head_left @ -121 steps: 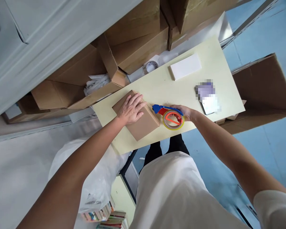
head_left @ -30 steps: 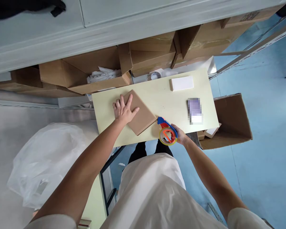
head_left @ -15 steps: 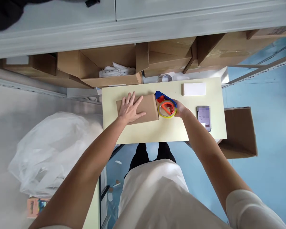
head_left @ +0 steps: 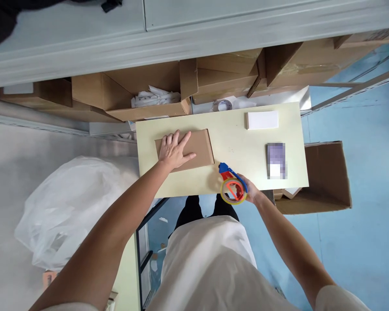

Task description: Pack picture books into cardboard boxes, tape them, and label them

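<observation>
On counter (head_left: 223,131), at nine o'clock, left hand (head_left: 174,152) rests flat on carton (head_left: 202,147); at six, right hand (head_left: 250,189) clasps tape dispenser (head_left: 227,175).

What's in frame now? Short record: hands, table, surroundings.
left hand: spread on top of the brown box
right hand: gripping the tape dispenser, its blue tip near a box corner
table: pale yellow; also bears a white box and a pixelated phone-like item
behind table: tape roll, open carton with white contents
left of table: translucent plastic bag
right of table: large carton, open
</observation>
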### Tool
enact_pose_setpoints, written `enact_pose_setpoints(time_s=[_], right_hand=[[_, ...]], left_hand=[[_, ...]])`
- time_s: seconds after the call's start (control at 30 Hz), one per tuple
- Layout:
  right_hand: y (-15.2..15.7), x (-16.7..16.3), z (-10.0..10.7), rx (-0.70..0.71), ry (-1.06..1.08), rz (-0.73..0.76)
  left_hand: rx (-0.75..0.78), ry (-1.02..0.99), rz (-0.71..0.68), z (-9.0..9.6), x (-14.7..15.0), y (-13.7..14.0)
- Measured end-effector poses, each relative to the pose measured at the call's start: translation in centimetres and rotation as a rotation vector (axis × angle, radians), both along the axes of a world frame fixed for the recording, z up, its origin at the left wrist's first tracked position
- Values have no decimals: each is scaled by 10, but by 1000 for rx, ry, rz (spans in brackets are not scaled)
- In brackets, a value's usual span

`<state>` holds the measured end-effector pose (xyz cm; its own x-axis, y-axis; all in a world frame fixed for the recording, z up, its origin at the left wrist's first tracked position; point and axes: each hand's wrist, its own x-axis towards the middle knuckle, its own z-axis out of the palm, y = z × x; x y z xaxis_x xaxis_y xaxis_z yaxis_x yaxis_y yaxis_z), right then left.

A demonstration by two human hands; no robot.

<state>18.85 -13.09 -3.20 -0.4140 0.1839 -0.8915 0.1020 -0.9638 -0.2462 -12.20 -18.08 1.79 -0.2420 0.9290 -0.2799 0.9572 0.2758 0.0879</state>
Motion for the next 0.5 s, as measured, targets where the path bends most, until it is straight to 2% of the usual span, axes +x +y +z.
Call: enact_pose_setpoints(time_s=[0.1, 0.17, 0.27, 0.33, 0.4, 0.5], right_hand=[[-16, -19, 0, -4, 52, -17], [-12, -34, -1, 9, 72, -18], [16, -54, -1, 103, 78, 28], [41, -65, 0, 189, 81, 83], [62, -75, 1, 237, 87, 120], [79, -82, -1, 263, 88, 162]], left_hand=[[16, 9, 60, -1, 4, -2], [22, 28, 142, -2, 9, -6], [-4, 32, 283, -2, 20, -14], [2, 24, 317, 0, 25, -15], [37, 5, 236, 2, 28, -9], [63, -60, -10, 3, 25, 9]])
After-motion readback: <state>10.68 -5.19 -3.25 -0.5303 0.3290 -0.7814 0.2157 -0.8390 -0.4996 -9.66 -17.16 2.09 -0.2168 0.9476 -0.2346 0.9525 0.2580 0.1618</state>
